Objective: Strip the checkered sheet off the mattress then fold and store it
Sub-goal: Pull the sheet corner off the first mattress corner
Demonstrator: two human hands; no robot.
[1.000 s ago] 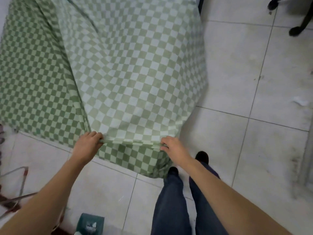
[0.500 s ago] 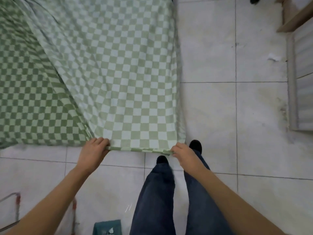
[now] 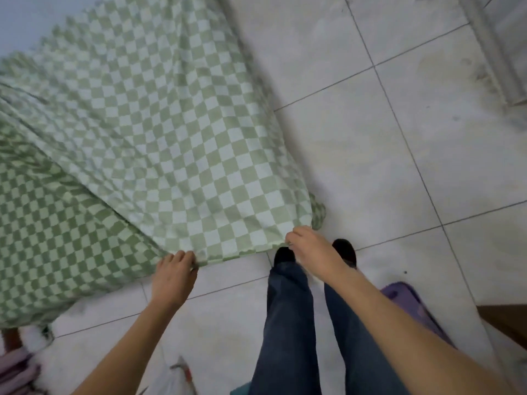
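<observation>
Your left hand [image 3: 174, 276] pinches the near hem of the checkered sheet [image 3: 159, 138], fingers curled over the edge; your right hand [image 3: 310, 249] grips the same hem at its corner, knuckles bent and fingertips closed on the cloth; between your two hands the hem runs as a thin, slightly wavy line held above the floor [image 3: 370, 143].

The sheet is a thin, soft fabric printed in small green and pale squares; it spreads away from your hands toward the upper left in a broad, taut panel whose colours look washed and pale; a long diagonal crease divides that panel from a darker, more saturated part at lower left, which hangs in loose ripples down to the tiles; a small bunched fold of it shows just beyond your right hand; motion blur softens the pattern near the far edge.

The floor is large square tiles, pale and glossy, with thin dark grout lines and grey smudges; your legs are in dark blue denim [image 3: 288, 323], ending in black shoes [image 3: 345, 249] that stand just below the held hem; a flat purple object [image 3: 410, 303] with a rounded corner lies beside your right forearm, partly hidden by it; something pink and soft-looking [image 3: 14, 372] sits in the lower left corner, too blurred to identify.
</observation>
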